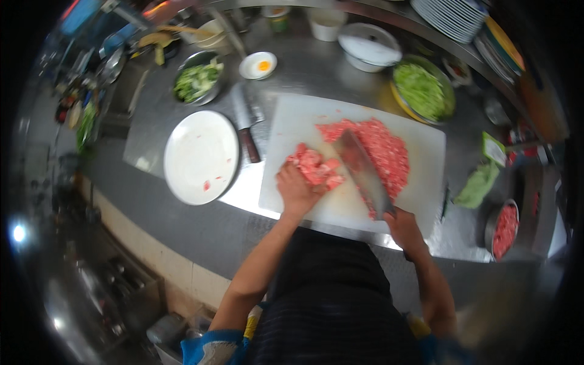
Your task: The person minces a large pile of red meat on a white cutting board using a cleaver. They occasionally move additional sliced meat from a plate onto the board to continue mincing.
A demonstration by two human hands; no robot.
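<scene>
My right hand (pixel 406 230) grips the handle of a cleaver (pixel 362 169), its broad blade pointing away and to the left over a white cutting board (pixel 292 114). Chopped raw meat (pixel 388 146) spreads along the blade's right side and past its tip. To the left of the blade sits a pile of larger raw meat pieces (pixel 312 165). My left hand (pixel 297 188) rests on the near left side of that pile, fingers on the meat; whether they close around any piece is hard to see.
Left of the board lie a second cleaver (pixel 242 109) and a white plate (pixel 196 155) with meat scraps. Behind stand a bowl of cut greens (pixel 198 80), a small egg dish (pixel 250 67), a lidded white pot (pixel 368 45) and shredded green vegetable (pixel 419 89). At right are a green cloth (pixel 477 185) and a meat bowl (pixel 505 230).
</scene>
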